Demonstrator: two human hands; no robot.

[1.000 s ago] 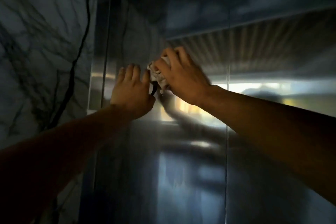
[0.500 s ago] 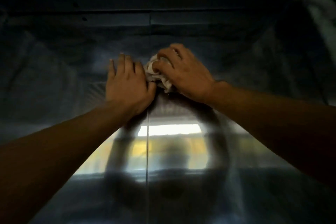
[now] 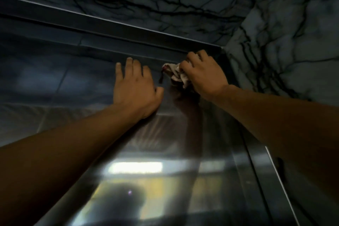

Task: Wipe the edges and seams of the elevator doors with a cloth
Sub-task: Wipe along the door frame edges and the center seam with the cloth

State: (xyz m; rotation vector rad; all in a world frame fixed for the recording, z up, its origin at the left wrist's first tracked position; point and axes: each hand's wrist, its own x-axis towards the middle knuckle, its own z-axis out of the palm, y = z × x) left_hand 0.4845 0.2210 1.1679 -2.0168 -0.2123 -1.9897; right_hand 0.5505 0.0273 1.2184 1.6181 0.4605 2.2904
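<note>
Pressing our right hand (image 3: pixel 203 73), closed around the crumpled pale cloth (image 3: pixel 176 73), into the brushed steel elevator door's (image 3: pixel 165 143) two o'clock corner under the dark metal header (image 3: pixel 110 25), left hand (image 3: pixel 135 86) flat and spread, we judge the right edge seam comes next, needing a downward drag.

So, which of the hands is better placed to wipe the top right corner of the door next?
The right hand. It grips the crumpled white cloth just below the dark metal top frame, close to that corner. The left hand lies flat on the shiny steel door, empty.
</note>
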